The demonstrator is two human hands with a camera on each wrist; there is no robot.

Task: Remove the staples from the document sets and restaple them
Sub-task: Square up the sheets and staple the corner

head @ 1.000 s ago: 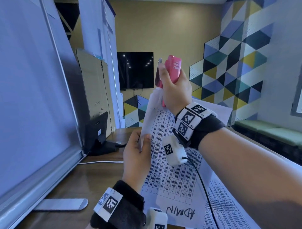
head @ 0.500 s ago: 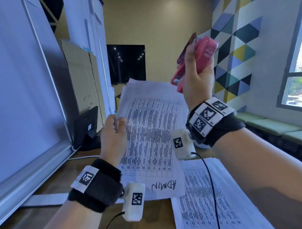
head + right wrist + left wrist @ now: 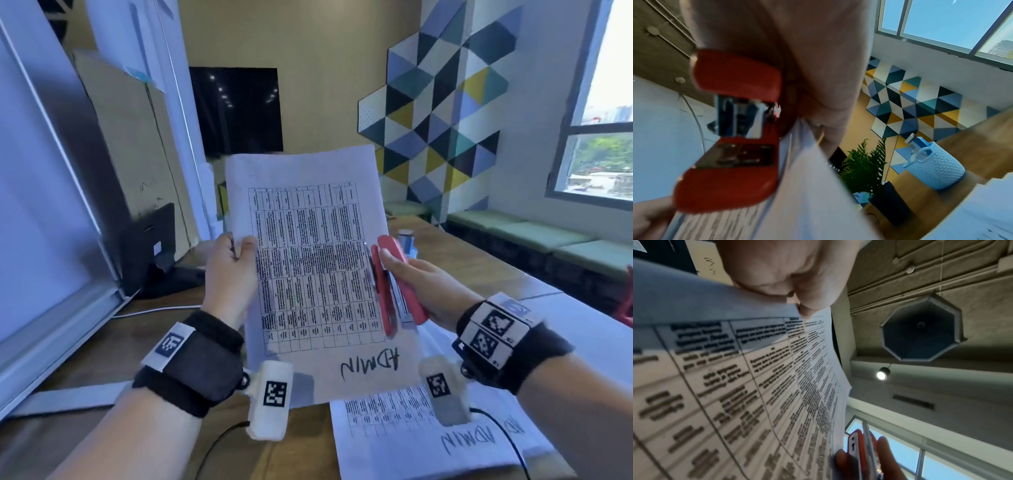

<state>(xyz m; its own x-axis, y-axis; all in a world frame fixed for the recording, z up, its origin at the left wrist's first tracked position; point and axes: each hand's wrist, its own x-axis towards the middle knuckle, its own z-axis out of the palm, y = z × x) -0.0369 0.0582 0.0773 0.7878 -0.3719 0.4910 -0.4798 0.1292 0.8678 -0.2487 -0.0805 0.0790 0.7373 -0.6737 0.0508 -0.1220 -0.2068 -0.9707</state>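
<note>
- Document set (image 3: 318, 260), one in hand, held upright above the worktop (image 3: 102, 349); printed table faces the camera, "ADMIN" handwritten upside down at its near end.
- Left hand (image 3: 229, 277) grip: thumb and fingers pinching the set's left edge.
- Stapler (image 3: 394, 284), one, red; right hand (image 3: 424, 291) grip curled round it, fingers wrapped on the body, held against the set's right edge. In the right wrist view its mouth is parted, metal inside showing.
- More printed sheets (image 3: 428, 431) lie flat on the worktop under the right wrist; two "ADMIN" scrawls visible there, exact sheet count unclear.
- One pale blue basket (image 3: 935, 168) on the worktop, well apart from the hands; holds a blue-and-white item, not identifiable.
- One potted plant (image 3: 867, 165) just beside the basket.
- One dark screen (image 3: 236, 109) on the far wall.
</note>
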